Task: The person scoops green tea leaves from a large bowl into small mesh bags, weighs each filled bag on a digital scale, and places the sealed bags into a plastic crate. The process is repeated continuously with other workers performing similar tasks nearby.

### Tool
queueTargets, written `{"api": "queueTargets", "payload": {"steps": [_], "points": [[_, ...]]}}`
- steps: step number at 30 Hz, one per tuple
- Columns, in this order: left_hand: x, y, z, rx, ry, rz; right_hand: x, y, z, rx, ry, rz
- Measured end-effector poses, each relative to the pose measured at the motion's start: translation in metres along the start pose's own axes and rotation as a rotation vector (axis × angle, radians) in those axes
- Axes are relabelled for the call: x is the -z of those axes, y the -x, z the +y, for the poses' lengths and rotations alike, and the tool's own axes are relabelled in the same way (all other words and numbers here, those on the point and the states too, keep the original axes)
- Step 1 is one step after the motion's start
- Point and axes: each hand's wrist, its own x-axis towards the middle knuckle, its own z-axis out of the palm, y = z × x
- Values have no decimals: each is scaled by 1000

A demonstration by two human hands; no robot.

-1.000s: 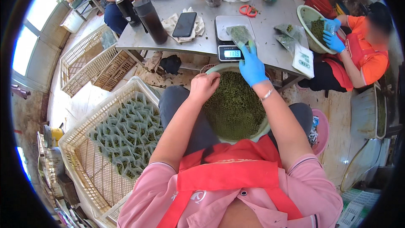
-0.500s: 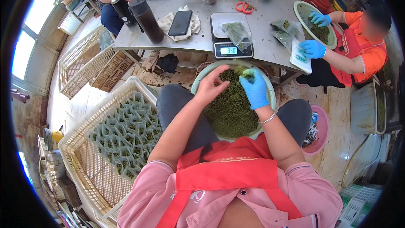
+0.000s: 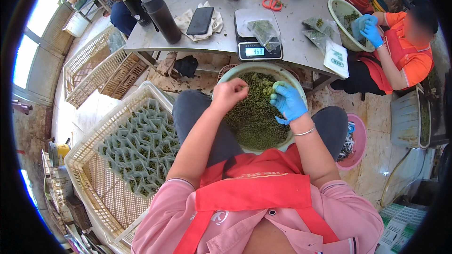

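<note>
Bright glare from left-hand windows [image 3: 44, 9]

gloved right hand [image 3: 289, 101] off bag [image 3: 263, 32], now above basin [image 3: 294, 79] with green clump [image 3: 268, 89]; scale [image 3: 255, 51] reading lower.

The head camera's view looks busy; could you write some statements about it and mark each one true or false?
1. The right hand holds a green clump. True.
2. The left hand is gloved. False: it is bare, above the round tub.
3. A clear bag lies on the scale. True.
4. The phone lies in a crate. False: it lies on a cloth on the table.
5. The scissors have red handles. True.
</note>
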Motion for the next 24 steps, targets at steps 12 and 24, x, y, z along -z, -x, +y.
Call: {"api": "queueTargets", "payload": {"steps": [12,24], "points": [[-12,-2,-14,12,150,-95,-46,-76,-29,470,204,170],[-12,-2,-11,16,114,-83,-45,-72,-53,786,1256,210]]}}
